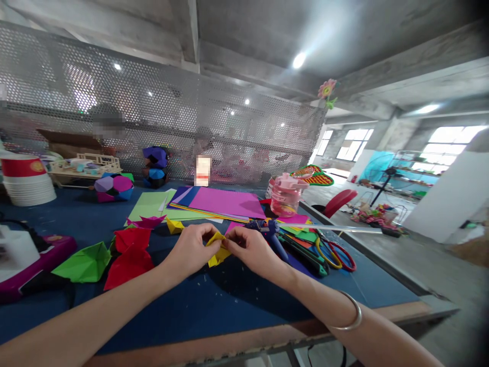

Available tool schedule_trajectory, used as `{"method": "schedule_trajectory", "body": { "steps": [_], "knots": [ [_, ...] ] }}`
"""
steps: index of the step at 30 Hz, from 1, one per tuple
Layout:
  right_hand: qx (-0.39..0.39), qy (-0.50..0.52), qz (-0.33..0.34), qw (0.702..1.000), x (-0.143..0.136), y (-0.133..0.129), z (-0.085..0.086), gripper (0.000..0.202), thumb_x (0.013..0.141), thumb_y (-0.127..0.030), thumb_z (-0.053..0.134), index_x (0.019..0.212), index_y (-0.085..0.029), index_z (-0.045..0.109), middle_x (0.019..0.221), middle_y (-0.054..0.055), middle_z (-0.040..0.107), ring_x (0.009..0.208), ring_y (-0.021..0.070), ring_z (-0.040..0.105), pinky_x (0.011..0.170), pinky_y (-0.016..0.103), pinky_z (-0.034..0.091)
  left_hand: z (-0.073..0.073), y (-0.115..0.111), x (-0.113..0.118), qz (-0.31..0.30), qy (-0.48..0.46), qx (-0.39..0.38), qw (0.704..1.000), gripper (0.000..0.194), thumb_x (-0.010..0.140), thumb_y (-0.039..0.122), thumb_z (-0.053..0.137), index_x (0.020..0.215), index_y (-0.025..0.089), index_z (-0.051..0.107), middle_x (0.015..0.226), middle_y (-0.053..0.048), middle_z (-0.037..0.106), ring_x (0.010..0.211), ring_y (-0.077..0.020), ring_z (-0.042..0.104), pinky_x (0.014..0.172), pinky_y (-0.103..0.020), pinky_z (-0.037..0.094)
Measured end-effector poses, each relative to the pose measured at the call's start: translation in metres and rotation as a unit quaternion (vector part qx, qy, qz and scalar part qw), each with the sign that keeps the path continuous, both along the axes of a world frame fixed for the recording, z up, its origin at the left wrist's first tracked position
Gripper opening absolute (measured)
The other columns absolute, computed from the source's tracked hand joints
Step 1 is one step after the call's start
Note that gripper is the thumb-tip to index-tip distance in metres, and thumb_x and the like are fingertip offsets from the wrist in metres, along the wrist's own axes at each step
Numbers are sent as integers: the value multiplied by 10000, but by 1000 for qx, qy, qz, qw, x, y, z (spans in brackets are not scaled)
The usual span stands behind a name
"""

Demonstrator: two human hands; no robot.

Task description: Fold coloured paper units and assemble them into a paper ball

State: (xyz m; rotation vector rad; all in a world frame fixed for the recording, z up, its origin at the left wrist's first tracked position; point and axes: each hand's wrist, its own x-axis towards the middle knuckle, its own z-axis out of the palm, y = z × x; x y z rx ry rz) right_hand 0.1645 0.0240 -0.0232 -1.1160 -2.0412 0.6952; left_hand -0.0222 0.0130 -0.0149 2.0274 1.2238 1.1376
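Note:
A small piece of folded yellow paper (217, 256) is pinched between my two hands above the blue table top. My left hand (195, 248) grips its left side with thumb and fingers. On the opposite edge, the fingertips of my right hand (250, 248) are closed. Left of my hands lie folded paper pieces: a red one (130, 262), a green one (86, 262), a magenta one (147, 221) and another yellow one (174, 226). Just beyond my right hand rests a blue glue gun (269, 229) with a long clear glue stick.
Stacked coloured paper (229, 203) lies behind my hands. To the right are a green-and-black cutter (305, 255), scissors (338, 255) and a pink bottle (286, 196). Paper cups (28, 183) and a paper ball (113, 187) stand at left. A perforated metal screen (229, 122) closes the back.

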Motion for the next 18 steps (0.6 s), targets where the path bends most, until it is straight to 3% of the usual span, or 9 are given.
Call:
{"method": "schedule_trajectory", "body": {
  "steps": [18],
  "knots": [
    [92,-66,5,994,0,-8,8,76,833,-174,587,805,-169,658,729,-1,670,661,120,589,596,214,400,-1,-3,0,-2,98,84,992,156,809,194,541,818,170,695,802,-21,722,717,-166,624,647,-250,396]
  ]
}}
